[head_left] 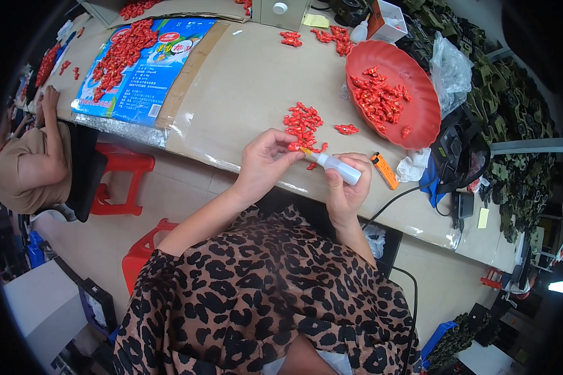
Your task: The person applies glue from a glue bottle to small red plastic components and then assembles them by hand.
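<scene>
1. The brown table spreads before me; its near edge runs beneath my hands, and its far side is cut off by the view.
2. On the far left, a blue printed sheet bears a red heap; a stretch of tabletop gives room between it and my pile.
3. Far right, the scalloped red bowl holds more red pieces, its rim close to some dark gear.
4. My left hand is narrowed to a fingertip pinch on one piece; my right hand wraps the bottle, some of its fingers hidden behind it.
5. The pile of red pieces lies just beyond my fingertips, with tabletop between it and the bowl.
6. The white bottle tilts, its amber nozzle pointing left at the pinched piece; I can't tell whether they touch.
7. An orange lighter lies right of my right hand, near the table's edge.
8. The pinched red piece sits at my left fingertips, partly covered, its shape hard to make out.
</scene>
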Demonstrator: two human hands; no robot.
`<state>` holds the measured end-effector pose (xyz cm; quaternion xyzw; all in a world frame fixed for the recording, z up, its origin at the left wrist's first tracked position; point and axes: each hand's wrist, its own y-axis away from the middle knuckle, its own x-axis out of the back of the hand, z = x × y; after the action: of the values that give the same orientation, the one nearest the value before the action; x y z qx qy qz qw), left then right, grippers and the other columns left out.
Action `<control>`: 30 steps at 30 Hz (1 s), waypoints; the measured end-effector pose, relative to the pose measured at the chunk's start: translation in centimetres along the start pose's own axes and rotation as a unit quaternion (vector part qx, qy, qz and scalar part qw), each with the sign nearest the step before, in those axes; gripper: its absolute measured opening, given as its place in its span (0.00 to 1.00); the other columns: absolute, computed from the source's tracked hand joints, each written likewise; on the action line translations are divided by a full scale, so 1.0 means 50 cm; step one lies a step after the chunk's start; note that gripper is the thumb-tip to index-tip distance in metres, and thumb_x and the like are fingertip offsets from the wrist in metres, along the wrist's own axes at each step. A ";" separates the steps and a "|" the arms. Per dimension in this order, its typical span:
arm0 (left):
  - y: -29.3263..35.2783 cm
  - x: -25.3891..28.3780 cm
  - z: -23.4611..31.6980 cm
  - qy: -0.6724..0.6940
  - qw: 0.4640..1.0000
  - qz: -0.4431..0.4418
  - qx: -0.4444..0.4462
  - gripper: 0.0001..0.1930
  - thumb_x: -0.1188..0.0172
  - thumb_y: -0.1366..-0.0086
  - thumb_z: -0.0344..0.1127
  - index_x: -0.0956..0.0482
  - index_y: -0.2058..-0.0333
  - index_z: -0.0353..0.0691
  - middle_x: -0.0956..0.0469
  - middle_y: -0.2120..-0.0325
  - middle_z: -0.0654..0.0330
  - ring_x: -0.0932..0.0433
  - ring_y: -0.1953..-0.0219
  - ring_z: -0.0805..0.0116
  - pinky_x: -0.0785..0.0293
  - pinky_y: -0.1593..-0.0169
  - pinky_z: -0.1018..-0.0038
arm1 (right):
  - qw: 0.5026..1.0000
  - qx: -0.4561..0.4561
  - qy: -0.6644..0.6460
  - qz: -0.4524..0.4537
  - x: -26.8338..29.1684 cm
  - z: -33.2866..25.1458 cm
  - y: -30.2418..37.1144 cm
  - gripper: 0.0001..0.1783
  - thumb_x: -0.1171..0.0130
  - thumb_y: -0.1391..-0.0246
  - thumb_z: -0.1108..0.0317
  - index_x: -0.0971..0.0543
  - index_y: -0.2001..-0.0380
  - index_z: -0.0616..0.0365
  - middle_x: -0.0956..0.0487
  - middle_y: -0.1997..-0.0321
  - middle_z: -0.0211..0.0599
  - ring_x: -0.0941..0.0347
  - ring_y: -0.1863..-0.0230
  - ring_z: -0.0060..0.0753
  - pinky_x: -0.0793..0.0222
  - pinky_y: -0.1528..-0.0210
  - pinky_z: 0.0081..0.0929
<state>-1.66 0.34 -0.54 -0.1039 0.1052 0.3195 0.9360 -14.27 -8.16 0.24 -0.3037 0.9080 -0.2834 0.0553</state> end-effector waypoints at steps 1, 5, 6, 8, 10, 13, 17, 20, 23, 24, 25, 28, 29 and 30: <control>0.000 0.000 0.001 0.002 1.000 0.000 0.001 0.10 0.44 0.50 0.20 0.32 0.67 0.32 0.28 0.70 0.59 0.28 0.67 0.76 0.30 0.62 0.81 | 1.000 0.000 0.000 0.000 0.000 0.000 0.000 0.15 0.45 0.54 0.72 0.38 0.65 0.63 0.36 0.65 0.41 0.33 0.68 0.28 0.34 0.68 0.18; 0.001 0.001 0.000 -0.001 1.000 0.000 0.001 0.10 0.44 0.50 0.20 0.32 0.67 0.31 0.28 0.71 0.59 0.28 0.67 0.75 0.30 0.62 0.81 | 1.000 0.003 -0.013 0.006 -0.005 -0.003 -0.002 0.15 0.45 0.54 0.73 0.38 0.65 0.63 0.36 0.65 0.41 0.33 0.68 0.28 0.33 0.68 0.18; 0.000 0.000 0.000 0.001 1.000 0.000 0.004 0.11 0.44 0.50 0.20 0.32 0.67 0.31 0.28 0.71 0.59 0.28 0.67 0.75 0.30 0.62 0.81 | 1.000 0.002 -0.020 0.011 -0.006 -0.004 -0.003 0.15 0.45 0.54 0.73 0.38 0.65 0.63 0.36 0.65 0.41 0.33 0.68 0.27 0.34 0.68 0.18; 0.000 0.000 0.000 0.004 1.000 0.001 0.008 0.11 0.44 0.50 0.20 0.32 0.67 0.31 0.28 0.70 0.58 0.28 0.67 0.75 0.30 0.61 0.81 | 1.000 -0.003 -0.025 0.013 -0.006 -0.006 -0.003 0.15 0.45 0.54 0.73 0.38 0.65 0.63 0.36 0.65 0.41 0.33 0.68 0.27 0.33 0.68 0.18; 0.000 0.000 0.001 0.004 1.000 0.000 0.009 0.11 0.44 0.50 0.20 0.33 0.67 0.31 0.28 0.70 0.58 0.28 0.67 0.75 0.30 0.61 0.81 | 0.999 -0.009 -0.032 0.015 -0.006 -0.006 -0.002 0.15 0.45 0.54 0.72 0.38 0.65 0.63 0.36 0.65 0.41 0.33 0.68 0.27 0.33 0.68 0.18; 0.000 0.000 0.000 0.010 1.000 0.001 0.011 0.10 0.44 0.50 0.20 0.33 0.67 0.31 0.28 0.70 0.58 0.28 0.67 0.75 0.30 0.61 0.81 | 0.999 -0.005 -0.028 0.014 -0.004 -0.005 -0.002 0.16 0.44 0.54 0.72 0.38 0.65 0.62 0.36 0.65 0.41 0.33 0.68 0.27 0.34 0.69 0.18; 0.000 0.001 -0.002 0.011 1.000 0.000 0.009 0.11 0.44 0.50 0.21 0.33 0.67 0.31 0.28 0.70 0.58 0.28 0.67 0.75 0.30 0.61 0.81 | 1.000 -0.009 -0.012 0.019 -0.002 0.000 0.001 0.16 0.44 0.55 0.72 0.37 0.65 0.62 0.36 0.65 0.41 0.34 0.70 0.25 0.35 0.70 0.16; 0.000 0.002 -0.004 0.016 1.000 -0.001 0.011 0.11 0.44 0.49 0.20 0.33 0.66 0.31 0.28 0.70 0.58 0.28 0.66 0.75 0.30 0.60 0.81 | 1.000 -0.007 -0.008 0.019 -0.001 0.001 0.001 0.16 0.44 0.55 0.71 0.37 0.65 0.62 0.36 0.65 0.40 0.34 0.71 0.24 0.36 0.71 0.16; 0.000 0.002 -0.004 0.019 1.000 0.001 0.010 0.11 0.44 0.50 0.20 0.33 0.66 0.32 0.28 0.70 0.59 0.28 0.66 0.75 0.30 0.60 0.81 | 1.000 -0.010 -0.009 0.019 -0.002 -0.001 0.000 0.16 0.44 0.55 0.71 0.37 0.65 0.62 0.36 0.66 0.40 0.35 0.71 0.23 0.36 0.71 0.16; 0.000 0.002 -0.003 0.018 1.000 0.002 0.010 0.11 0.44 0.50 0.20 0.33 0.66 0.32 0.29 0.70 0.59 0.28 0.66 0.75 0.30 0.60 0.81 | 1.000 -0.015 -0.010 0.019 -0.002 -0.002 0.000 0.16 0.44 0.55 0.71 0.37 0.65 0.62 0.36 0.66 0.40 0.35 0.71 0.23 0.36 0.71 0.16; -0.001 0.002 -0.003 0.017 1.000 0.003 0.009 0.11 0.44 0.50 0.20 0.33 0.66 0.32 0.29 0.70 0.59 0.28 0.66 0.75 0.30 0.60 0.81 | 1.000 -0.015 -0.010 0.019 -0.002 -0.002 0.000 0.16 0.44 0.55 0.71 0.37 0.65 0.62 0.36 0.66 0.40 0.35 0.71 0.23 0.36 0.71 0.16; -0.001 0.002 -0.003 0.012 1.000 0.003 0.007 0.11 0.44 0.50 0.20 0.33 0.66 0.32 0.29 0.70 0.59 0.28 0.67 0.75 0.30 0.61 0.81 | 1.000 -0.016 -0.009 0.024 -0.003 -0.001 0.001 0.16 0.44 0.55 0.72 0.37 0.65 0.62 0.36 0.66 0.40 0.35 0.71 0.23 0.36 0.71 0.16; -0.002 0.001 -0.002 0.012 1.000 0.002 0.006 0.11 0.44 0.50 0.20 0.33 0.66 0.32 0.29 0.70 0.59 0.28 0.67 0.75 0.30 0.61 0.81 | 1.000 -0.016 -0.012 0.024 -0.002 0.000 0.001 0.16 0.44 0.55 0.72 0.37 0.65 0.62 0.36 0.66 0.40 0.35 0.71 0.23 0.36 0.71 0.16; -0.001 0.001 -0.002 0.011 1.000 0.001 0.006 0.11 0.44 0.50 0.20 0.33 0.66 0.32 0.29 0.70 0.59 0.28 0.67 0.75 0.30 0.61 0.81 | 0.999 -0.017 -0.015 0.023 -0.002 0.001 0.001 0.16 0.43 0.55 0.72 0.37 0.65 0.62 0.36 0.66 0.39 0.35 0.71 0.23 0.36 0.71 0.16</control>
<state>-1.59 0.30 -0.63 -0.1017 0.1178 0.3187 0.9350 -14.21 -8.09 0.15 -0.2880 0.9185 -0.2618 0.0704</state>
